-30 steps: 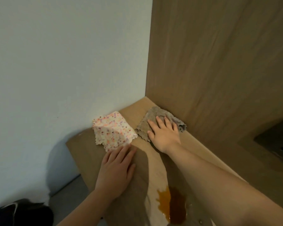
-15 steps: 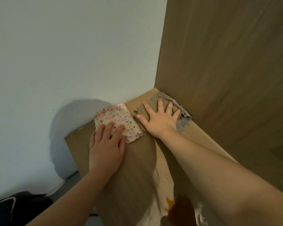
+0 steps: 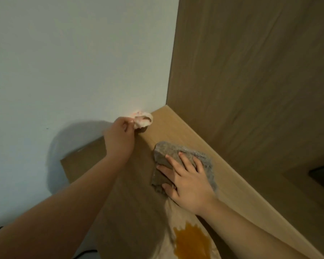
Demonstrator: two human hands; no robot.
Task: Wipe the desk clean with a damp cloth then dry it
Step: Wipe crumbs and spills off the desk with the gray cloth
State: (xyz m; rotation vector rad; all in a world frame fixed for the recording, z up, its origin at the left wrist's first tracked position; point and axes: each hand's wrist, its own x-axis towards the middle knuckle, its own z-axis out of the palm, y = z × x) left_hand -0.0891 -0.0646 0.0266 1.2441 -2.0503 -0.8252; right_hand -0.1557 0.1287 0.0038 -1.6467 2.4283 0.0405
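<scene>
On a wooden worktop [image 3: 176, 131] by a white wall [image 3: 73, 62], the left hand [image 3: 119, 139] pinches a bunched spotted cloth [image 3: 142, 119] at the wall edge; the right hand [image 3: 187, 182], its grip spread flat, presses a grey cloth [image 3: 168, 152].

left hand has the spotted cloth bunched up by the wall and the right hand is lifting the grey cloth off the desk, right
Not quite: the head view shows the right hand pressing flat on the grey cloth, which lies on the desk, not lifted. The left hand does grip the spotted cloth bunched up by the wall.
</scene>
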